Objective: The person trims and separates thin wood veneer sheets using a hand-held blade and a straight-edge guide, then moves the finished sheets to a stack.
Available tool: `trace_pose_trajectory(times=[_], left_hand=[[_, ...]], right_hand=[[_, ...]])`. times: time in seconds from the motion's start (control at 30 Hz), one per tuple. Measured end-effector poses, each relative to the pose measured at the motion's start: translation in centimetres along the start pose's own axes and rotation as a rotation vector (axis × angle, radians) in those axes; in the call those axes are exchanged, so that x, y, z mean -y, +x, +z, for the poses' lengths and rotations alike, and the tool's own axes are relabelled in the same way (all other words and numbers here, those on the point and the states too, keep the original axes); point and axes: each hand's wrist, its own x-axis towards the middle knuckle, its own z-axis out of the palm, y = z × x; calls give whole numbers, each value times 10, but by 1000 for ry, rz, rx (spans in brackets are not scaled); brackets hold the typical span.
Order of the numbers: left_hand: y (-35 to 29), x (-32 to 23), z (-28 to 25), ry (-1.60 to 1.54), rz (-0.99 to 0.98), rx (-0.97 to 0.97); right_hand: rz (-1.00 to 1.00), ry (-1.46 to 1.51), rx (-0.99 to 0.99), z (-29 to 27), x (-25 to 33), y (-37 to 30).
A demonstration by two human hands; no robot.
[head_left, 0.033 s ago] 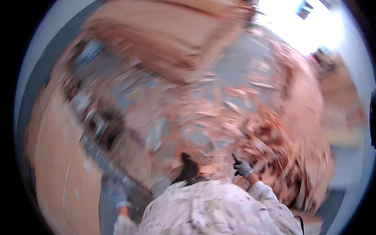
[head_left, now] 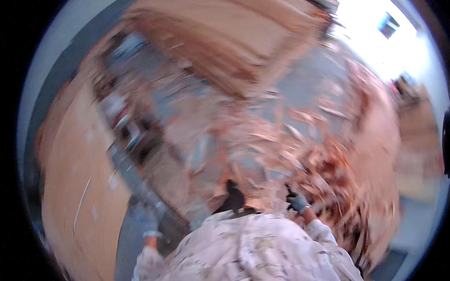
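Note:
My right hand [head_left: 298,201], in a grey glove with dark fingers, hangs low in front of me, beside a heap of torn reddish-brown wood strips [head_left: 335,175]. Its fingers look spread, and I see nothing held in them. At the lower left my left hand [head_left: 147,218], in a pale glove, is smeared by motion near a long grey rail [head_left: 161,201]; its fingers cannot be made out. Left of that hand lies a broad pale wood sheet [head_left: 84,196] with a white streak on it.
A thick stack of wood sheets [head_left: 220,37] stands ahead. Thin wood scraps [head_left: 253,140] litter the grey floor [head_left: 304,75]. My dark shoe [head_left: 232,196] stands among them. Blurred clutter [head_left: 133,131] lies along the left sheet, and brown boards [head_left: 419,136] stand far right.
The whole view has swung, so the sheet stack, scraps and both hands sit further right in the picture. My left glove shows a little more clearly. Nothing visibly was picked up or let go.

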Motion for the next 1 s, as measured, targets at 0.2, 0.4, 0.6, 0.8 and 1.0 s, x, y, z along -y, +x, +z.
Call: trace_pose_trajectory(times=[0.2, 0.4, 0.6, 0.8, 1.0], left_hand=[[6, -49, -60, 263, 52, -32], [13, -75, -70, 228, 26, -15], [71, -80, -60, -8, -171, -228], [198, -84, -42, 245, -414, -188], [194, -82, -33, 283, -814, 129]], right_hand=[[-147, 11, 213, 11, 102, 98], [-229, -518, 329, -26, 127, 188], [-410, -918, 409, -32, 234, 265], [-1152, -1264, 583, -9, 332, 392], [-792, -1230, 622, 73, 514, 374]])
